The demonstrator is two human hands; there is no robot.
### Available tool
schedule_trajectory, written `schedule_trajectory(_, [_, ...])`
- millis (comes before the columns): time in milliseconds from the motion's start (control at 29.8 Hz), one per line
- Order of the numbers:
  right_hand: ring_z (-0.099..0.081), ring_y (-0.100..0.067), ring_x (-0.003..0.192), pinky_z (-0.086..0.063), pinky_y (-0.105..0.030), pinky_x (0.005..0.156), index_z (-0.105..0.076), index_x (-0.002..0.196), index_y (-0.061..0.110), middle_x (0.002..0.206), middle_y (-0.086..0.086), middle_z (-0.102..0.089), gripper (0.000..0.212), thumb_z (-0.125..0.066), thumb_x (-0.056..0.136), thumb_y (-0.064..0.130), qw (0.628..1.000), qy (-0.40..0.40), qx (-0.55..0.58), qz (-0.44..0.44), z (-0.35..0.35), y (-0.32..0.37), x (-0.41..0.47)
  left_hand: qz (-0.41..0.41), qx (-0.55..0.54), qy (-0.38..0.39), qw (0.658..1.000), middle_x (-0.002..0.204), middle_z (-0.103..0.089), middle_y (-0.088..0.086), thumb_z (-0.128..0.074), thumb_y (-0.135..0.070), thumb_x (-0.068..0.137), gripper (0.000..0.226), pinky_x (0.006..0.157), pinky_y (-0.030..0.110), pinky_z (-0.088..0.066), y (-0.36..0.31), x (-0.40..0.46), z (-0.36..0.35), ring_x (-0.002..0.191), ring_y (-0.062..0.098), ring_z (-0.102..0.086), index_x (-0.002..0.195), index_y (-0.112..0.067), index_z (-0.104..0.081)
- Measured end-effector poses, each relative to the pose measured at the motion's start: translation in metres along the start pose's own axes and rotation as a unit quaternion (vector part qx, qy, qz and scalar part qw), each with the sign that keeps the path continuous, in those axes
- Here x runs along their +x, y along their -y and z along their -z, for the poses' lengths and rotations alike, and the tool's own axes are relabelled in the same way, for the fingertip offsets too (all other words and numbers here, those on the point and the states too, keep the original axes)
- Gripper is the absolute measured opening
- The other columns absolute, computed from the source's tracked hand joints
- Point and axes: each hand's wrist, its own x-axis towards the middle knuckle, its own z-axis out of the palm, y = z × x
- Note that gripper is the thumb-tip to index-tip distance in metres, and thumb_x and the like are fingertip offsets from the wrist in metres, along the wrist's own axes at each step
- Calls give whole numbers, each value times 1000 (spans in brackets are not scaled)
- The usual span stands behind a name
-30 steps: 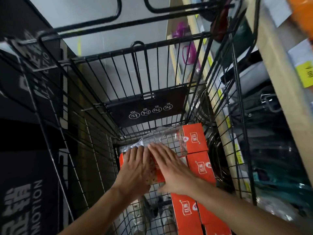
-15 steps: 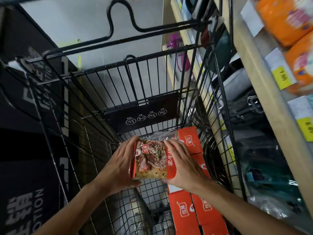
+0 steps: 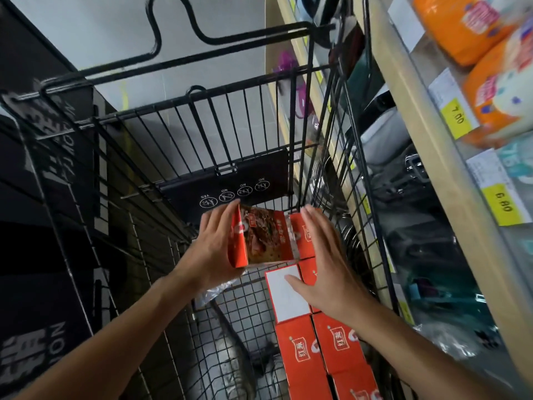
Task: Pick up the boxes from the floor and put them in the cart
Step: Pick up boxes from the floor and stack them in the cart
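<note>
My left hand [image 3: 215, 249] grips an orange box [image 3: 259, 236] by its side, fingers curled round it, holding it tilted inside the wire cart [image 3: 202, 134]. My right hand [image 3: 326, 264] is spread flat, holding nothing, resting over the stacked boxes [image 3: 320, 350] just beside and below the held one.

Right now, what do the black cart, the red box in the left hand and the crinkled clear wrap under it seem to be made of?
Black wire cart: apparently metal rod with a dark coating; thin rigid bars in a grid.
Red box with food picture, gripped by the left hand: likely printed cardboard, slightly glossy; sharp folded edges.
Crinkled clear wrap: looks like thin plastic film; see-through, wrinkled, shiny.
</note>
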Motion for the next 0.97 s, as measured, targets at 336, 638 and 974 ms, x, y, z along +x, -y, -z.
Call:
schedule_trajectory(336, [-3, -10, 156, -17, -39, 127, -9, 162, 19, 169, 5, -7, 102, -77, 87, 18, 999, -51, -1, -5, 11, -10, -10, 23, 136, 78, 987, 158, -14, 7, -90, -34, 67, 141, 109, 58, -43, -21, 49, -57, 145, 35, -13, 157, -24, 18])
schedule_trajectory(638, [-6, -11, 156, -18, -40, 126, -15, 162, 20, 167, 5, -12, 92, -70, 89, 12, 999, -44, 0, -4, 11, -20, -8, -36, 87, 98, 991, 161, -15, 13, -80, -58, 74, 124, 111, 54, -42, -28, 63, -109, 150, 33, -6, 160, -14, -2])
schedule_trajectory(974, [-6, -10, 155, -15, -37, 125, -20, 161, 24, 165, 6, -15, 83, -65, 92, 25, 1000, -1, -29, 4, 16, -10, -4, -36, 115, 106, 987, 168, 7, 9, -68, -64, 82, 113, 114, 58, -35, -34, 50, -80, 155, 32, 7, 161, -23, 1])
